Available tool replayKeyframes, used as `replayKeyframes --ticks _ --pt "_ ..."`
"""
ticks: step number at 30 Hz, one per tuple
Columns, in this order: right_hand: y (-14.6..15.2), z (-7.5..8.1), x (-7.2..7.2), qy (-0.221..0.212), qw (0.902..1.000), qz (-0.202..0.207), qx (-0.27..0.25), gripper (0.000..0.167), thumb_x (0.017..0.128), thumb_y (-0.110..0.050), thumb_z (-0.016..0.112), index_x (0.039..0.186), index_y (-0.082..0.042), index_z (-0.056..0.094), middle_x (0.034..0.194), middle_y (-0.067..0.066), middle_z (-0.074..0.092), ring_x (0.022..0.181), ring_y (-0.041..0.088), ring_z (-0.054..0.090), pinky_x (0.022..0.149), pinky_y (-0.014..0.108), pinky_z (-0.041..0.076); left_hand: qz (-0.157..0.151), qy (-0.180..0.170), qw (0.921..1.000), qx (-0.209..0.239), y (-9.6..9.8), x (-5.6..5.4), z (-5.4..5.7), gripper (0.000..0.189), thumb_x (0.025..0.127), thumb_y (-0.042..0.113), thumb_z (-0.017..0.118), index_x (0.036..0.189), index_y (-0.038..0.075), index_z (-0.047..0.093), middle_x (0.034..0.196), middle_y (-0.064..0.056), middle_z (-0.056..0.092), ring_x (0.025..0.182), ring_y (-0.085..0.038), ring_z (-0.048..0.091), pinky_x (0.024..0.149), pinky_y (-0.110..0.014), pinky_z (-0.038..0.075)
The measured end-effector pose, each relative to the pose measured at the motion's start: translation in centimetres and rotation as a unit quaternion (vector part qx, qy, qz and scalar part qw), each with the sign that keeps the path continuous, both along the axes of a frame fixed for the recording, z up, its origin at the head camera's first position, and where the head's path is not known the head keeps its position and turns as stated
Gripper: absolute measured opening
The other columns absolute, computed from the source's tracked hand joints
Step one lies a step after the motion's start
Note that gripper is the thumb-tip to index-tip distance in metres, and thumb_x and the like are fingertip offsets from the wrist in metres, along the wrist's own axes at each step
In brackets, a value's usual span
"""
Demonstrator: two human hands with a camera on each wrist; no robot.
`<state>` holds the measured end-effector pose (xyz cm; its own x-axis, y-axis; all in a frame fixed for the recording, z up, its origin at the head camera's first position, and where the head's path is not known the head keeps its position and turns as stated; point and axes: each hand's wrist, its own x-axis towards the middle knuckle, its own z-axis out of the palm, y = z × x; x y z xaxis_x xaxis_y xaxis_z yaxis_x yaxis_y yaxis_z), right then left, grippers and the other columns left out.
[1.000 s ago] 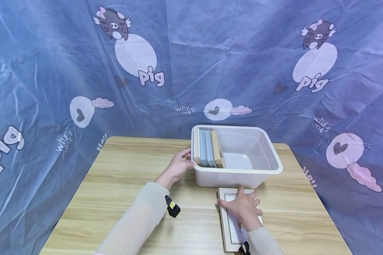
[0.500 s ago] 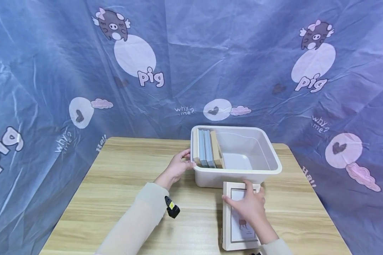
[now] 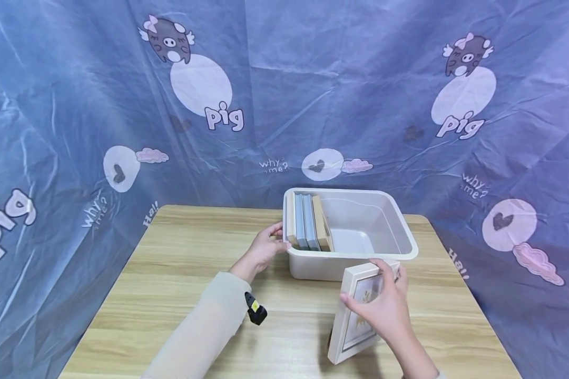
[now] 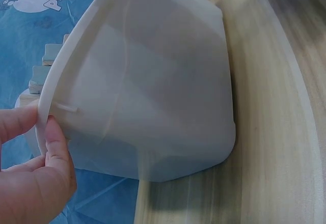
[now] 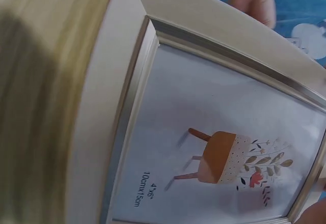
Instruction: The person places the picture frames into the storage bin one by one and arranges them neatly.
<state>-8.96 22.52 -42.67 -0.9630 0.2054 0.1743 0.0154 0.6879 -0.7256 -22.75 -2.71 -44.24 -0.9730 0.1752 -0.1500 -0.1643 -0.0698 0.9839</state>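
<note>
My left hand pinches the left rim of a pale plastic storage bin; in the left wrist view the thumb and fingers are on either side of that rim. Several slim rectangular pieces, beige and blue, stand on edge at the bin's left end. Just in front of the bin, my right hand grips a cream picture frame by its upper part, tilted up off the table. The right wrist view shows its printed picture of a plant in a legged pot.
A light wood-grain table lies under everything. Behind it and at both sides hangs a blue cloth printed with pigs. The bin's right part shows its bare floor. A black strap device is on the left wrist.
The picture frame, lying flat before, has been lifted and tipped upright by my right hand, moving slightly right. The left hand has stayed on the rim, and the bin has hardly moved.
</note>
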Motion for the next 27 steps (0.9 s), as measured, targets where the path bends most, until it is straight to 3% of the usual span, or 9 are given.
replayKeyframes --ticks 5,9,13,17,22,27 --pt "0.0 2.1 0.6 0.081 0.9964 0.009 -0.024 0.099 0.049 -0.027 0.095 0.133 -0.019 0.044 0.149 0.023 0.010 0.129 0.049 0.024 0.094 0.072 0.031 0.001 -0.002 1.0000 -0.005 0.0 0.2 0.2 0.068 0.079 -0.017 0.061 0.141 -0.001 0.041 0.122 -0.019 0.041 0.099 -0.024 0.057 0.082 -0.028 0.054" --pt "0.3 3.8 0.4 0.163 0.9853 0.041 -0.029 0.103 0.042 -0.017 0.095 0.132 -0.013 0.045 0.143 0.020 0.020 0.125 0.036 0.030 0.093 0.063 0.037 -0.002 -0.001 1.0000 -0.002 -0.1 0.2 0.3 0.068 0.079 -0.017 0.061 0.142 -0.001 0.039 0.123 -0.019 0.041 0.101 -0.024 0.056 0.083 -0.028 0.054" --pt "0.9 5.2 -0.7 0.240 0.9677 0.078 -0.011 0.108 0.037 -0.015 0.094 0.131 -0.006 0.043 0.136 0.019 0.025 0.117 0.022 0.033 0.088 0.034 0.042 -0.002 0.001 1.0000 0.002 -0.1 0.2 0.3 0.069 0.079 -0.017 0.061 0.142 -0.001 0.039 0.123 -0.019 0.040 0.101 -0.024 0.055 0.084 -0.029 0.054" --pt "1.6 6.7 -2.2 0.312 0.9430 0.116 -0.007 0.108 0.034 -0.015 0.092 0.129 0.000 0.043 0.129 0.011 0.030 0.112 0.015 0.035 0.084 0.016 0.039 -0.003 0.003 1.0000 0.000 0.0 0.2 0.2 0.068 0.078 -0.018 0.061 0.141 -0.001 0.041 0.121 -0.019 0.042 0.099 -0.024 0.056 0.083 -0.028 0.054" --pt "1.6 9.7 -3.4 0.358 0.9242 0.133 -0.009 0.105 0.033 -0.014 0.089 0.125 0.005 0.042 0.124 -0.003 0.029 0.108 0.013 0.037 0.077 0.016 0.041 0.002 0.005 1.0000 -0.002 0.0 0.1 0.0 0.068 0.077 -0.018 0.062 0.140 -0.001 0.043 0.119 -0.019 0.043 0.098 -0.025 0.057 0.083 -0.030 0.054" --pt "0.6 13.2 -4.1 0.385 0.9107 0.149 0.000 0.095 0.038 -0.016 0.086 0.120 0.006 0.042 0.121 -0.001 0.028 0.106 0.012 0.035 0.070 0.017 0.040 0.004 0.001 1.0000 -0.001 -0.1 0.0 -0.1 0.068 0.078 -0.017 0.062 0.141 0.001 0.043 0.119 -0.019 0.043 0.099 -0.024 0.056 0.083 -0.030 0.054"
